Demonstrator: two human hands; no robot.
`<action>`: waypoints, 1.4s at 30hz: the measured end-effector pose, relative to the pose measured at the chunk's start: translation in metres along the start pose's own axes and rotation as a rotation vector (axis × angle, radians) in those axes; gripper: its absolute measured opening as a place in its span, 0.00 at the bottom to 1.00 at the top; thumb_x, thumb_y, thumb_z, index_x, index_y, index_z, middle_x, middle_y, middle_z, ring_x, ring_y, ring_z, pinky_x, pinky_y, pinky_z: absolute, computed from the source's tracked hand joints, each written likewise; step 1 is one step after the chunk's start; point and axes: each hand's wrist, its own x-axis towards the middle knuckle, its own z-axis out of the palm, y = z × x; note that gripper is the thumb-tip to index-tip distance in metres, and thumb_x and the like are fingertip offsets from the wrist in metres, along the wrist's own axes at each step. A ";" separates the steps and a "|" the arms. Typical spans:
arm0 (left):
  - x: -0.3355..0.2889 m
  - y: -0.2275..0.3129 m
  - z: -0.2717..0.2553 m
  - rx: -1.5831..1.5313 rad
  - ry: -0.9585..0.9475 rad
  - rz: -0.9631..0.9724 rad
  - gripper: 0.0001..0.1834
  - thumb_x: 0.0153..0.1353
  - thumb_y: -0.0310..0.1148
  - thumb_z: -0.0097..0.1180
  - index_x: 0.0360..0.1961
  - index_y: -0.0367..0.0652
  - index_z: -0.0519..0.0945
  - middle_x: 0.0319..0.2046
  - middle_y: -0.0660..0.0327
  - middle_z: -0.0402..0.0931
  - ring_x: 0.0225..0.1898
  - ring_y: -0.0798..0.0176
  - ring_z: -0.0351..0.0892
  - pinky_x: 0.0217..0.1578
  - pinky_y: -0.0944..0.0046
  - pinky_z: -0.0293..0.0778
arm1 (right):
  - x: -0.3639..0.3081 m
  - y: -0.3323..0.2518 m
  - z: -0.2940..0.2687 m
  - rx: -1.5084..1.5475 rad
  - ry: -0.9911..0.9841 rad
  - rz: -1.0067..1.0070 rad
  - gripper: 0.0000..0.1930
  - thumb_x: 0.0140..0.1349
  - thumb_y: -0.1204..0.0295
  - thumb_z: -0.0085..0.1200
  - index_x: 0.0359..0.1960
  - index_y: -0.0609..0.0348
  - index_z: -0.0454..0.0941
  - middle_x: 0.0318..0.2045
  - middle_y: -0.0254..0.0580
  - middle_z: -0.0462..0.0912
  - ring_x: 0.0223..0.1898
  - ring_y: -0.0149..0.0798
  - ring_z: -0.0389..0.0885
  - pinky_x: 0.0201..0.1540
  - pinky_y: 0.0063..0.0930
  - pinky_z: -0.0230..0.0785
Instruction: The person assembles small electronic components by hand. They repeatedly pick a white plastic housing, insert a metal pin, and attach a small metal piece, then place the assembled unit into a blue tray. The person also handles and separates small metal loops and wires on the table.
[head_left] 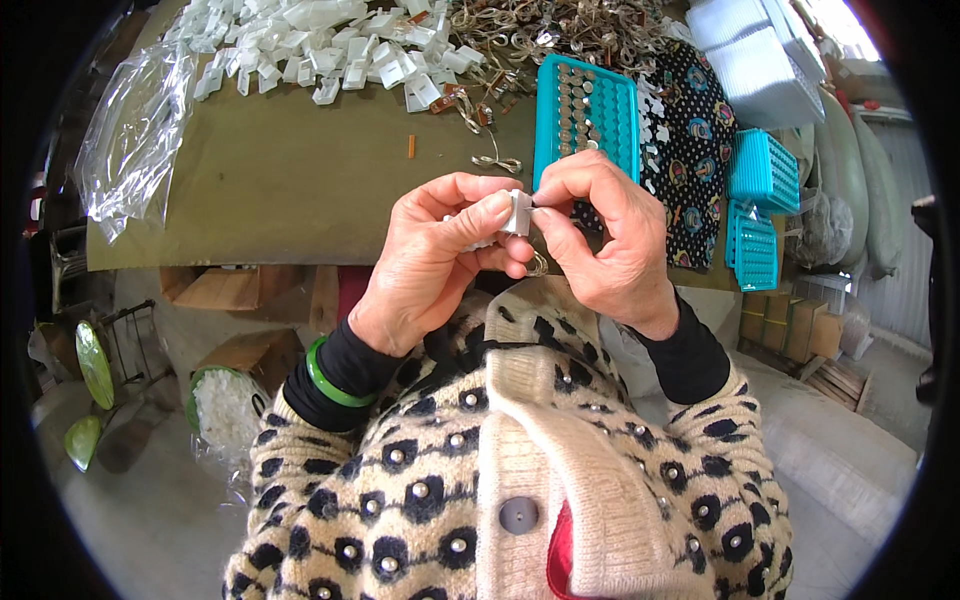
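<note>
Between the thumb and fingers of my left hand [420, 250] is a small white plastic case [519, 214], held over the near edge of the table. My right hand [618, 238] is closed in a pinch against the case's right side. What its fingertips grip is too small to make out, though a thin dark line shows there. A loop of thin wire [538, 265] hangs below the case. Just beyond my right hand lies a teal tray [546, 110] with rows of pockets, several holding round metallic discs. A small bundle of wire [497, 162] rests on the table beyond my hands.
White plastic cases [330, 50] pile up at the far left, beside a clear plastic bag [135, 140]. Tangled wired parts [570, 25] heap at the back. Stacked teal trays [765, 172] stand right of a patterned cloth [695, 130]. An orange strip [411, 147] lies on the green tabletop [270, 180].
</note>
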 end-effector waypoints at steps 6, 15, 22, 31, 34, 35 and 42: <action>-0.001 -0.004 -0.003 0.044 0.009 0.033 0.09 0.64 0.28 0.60 0.43 0.35 0.79 0.32 0.56 0.82 0.28 0.63 0.84 0.29 0.64 0.83 | 0.002 0.003 0.000 -0.125 -0.090 -0.083 0.08 0.52 0.88 0.55 0.31 0.64 0.72 0.30 0.45 0.77 0.29 0.42 0.78 0.32 0.29 0.71; -0.029 0.035 0.006 0.072 0.074 0.048 0.09 0.59 0.24 0.65 0.37 0.38 0.77 0.25 0.63 0.77 0.21 0.71 0.76 0.20 0.72 0.71 | 0.036 -0.017 0.005 0.000 -0.332 0.039 0.07 0.53 0.82 0.59 0.32 0.63 0.74 0.27 0.43 0.76 0.26 0.40 0.79 0.28 0.30 0.69; -0.055 0.163 -0.027 0.630 0.246 1.143 0.08 0.57 0.19 0.61 0.38 0.39 0.78 0.32 0.60 0.81 0.24 0.74 0.75 0.22 0.75 0.71 | 0.075 0.001 0.029 -0.554 -0.175 -0.209 0.09 0.55 0.74 0.61 0.33 0.61 0.73 0.30 0.44 0.74 0.34 0.48 0.76 0.37 0.40 0.66; -0.053 0.266 -0.080 2.052 0.896 1.108 0.18 0.57 0.37 0.66 0.48 0.42 0.83 0.52 0.58 0.80 0.40 0.59 0.84 0.38 0.64 0.79 | 0.085 0.027 0.045 -0.910 -0.176 -0.238 0.11 0.54 0.62 0.63 0.26 0.54 0.77 0.28 0.39 0.77 0.34 0.42 0.78 0.37 0.38 0.67; -0.040 0.221 -0.075 1.829 0.661 1.251 0.13 0.58 0.30 0.65 0.45 0.41 0.84 0.46 0.58 0.83 0.35 0.65 0.84 0.32 0.68 0.79 | 0.085 0.036 0.046 -0.860 -0.212 -0.190 0.11 0.55 0.63 0.61 0.25 0.56 0.76 0.28 0.43 0.78 0.34 0.44 0.80 0.35 0.40 0.67; -0.035 0.202 -0.071 1.723 0.610 1.191 0.11 0.58 0.28 0.65 0.43 0.41 0.84 0.43 0.58 0.84 0.34 0.66 0.84 0.32 0.69 0.79 | 0.086 0.038 0.046 -0.849 -0.217 -0.186 0.11 0.55 0.63 0.61 0.25 0.56 0.76 0.28 0.43 0.78 0.34 0.44 0.80 0.35 0.40 0.67; -0.002 0.089 -0.036 1.242 0.313 0.800 0.07 0.56 0.22 0.63 0.37 0.38 0.84 0.31 0.61 0.83 0.31 0.71 0.81 0.31 0.71 0.76 | 0.082 0.039 0.047 -0.720 -0.153 -0.165 0.10 0.56 0.65 0.59 0.27 0.58 0.76 0.30 0.44 0.79 0.34 0.46 0.81 0.36 0.39 0.69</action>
